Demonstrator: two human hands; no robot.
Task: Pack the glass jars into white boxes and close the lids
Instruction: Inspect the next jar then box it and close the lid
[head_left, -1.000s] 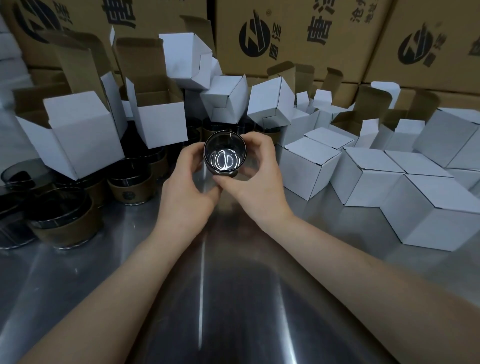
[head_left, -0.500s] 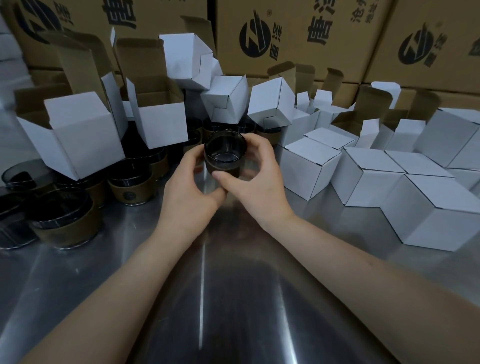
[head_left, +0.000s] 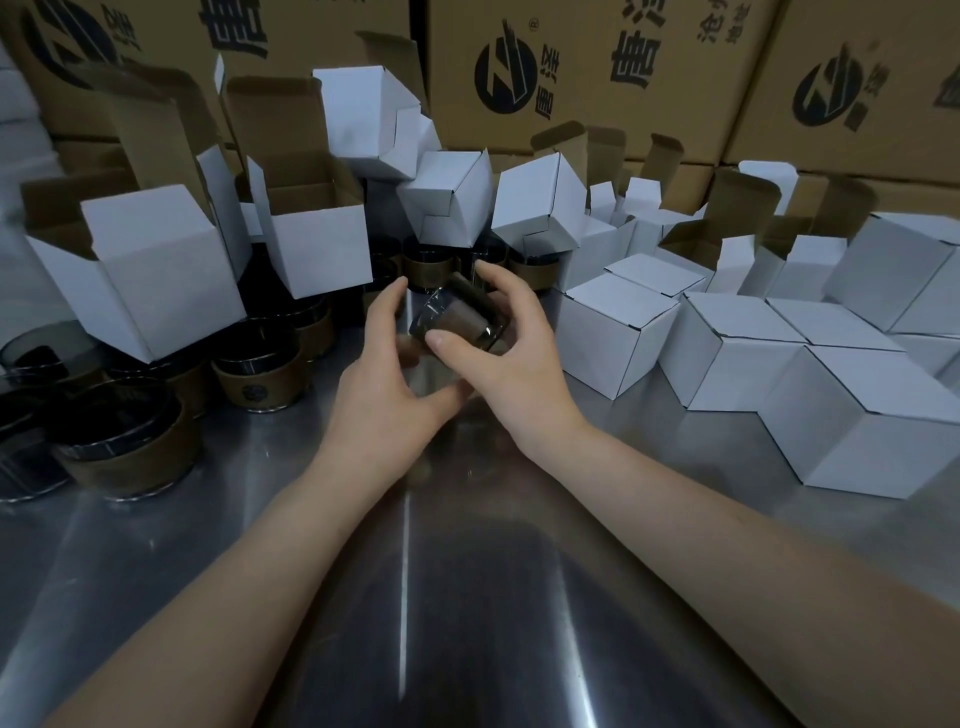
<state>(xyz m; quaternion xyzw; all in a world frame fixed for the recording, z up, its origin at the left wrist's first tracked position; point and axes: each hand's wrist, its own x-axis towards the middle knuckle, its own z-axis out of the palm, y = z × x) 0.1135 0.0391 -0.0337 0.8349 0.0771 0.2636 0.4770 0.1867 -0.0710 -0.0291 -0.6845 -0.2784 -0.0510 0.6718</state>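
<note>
While holding the glass jar (head_left: 457, 318) tilted sideways just above the bench (head_left: 405, 597), gripping with right hand (head_left: 519, 364) curled round it, cupping with left hand (head_left: 384, 395). Risk of slipping on smooth glass, striking standing jars (head_left: 428, 270) just behind. Not yet at open white box (head_left: 311, 249).

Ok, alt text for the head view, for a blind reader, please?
The left hand and right hand hold a tilted, brown-banded dark glass jar over a shiny metal table; open white cardboard boxes left, closed white boxes right.

Tilted jar (head_left: 457, 325) between both hands
</note>
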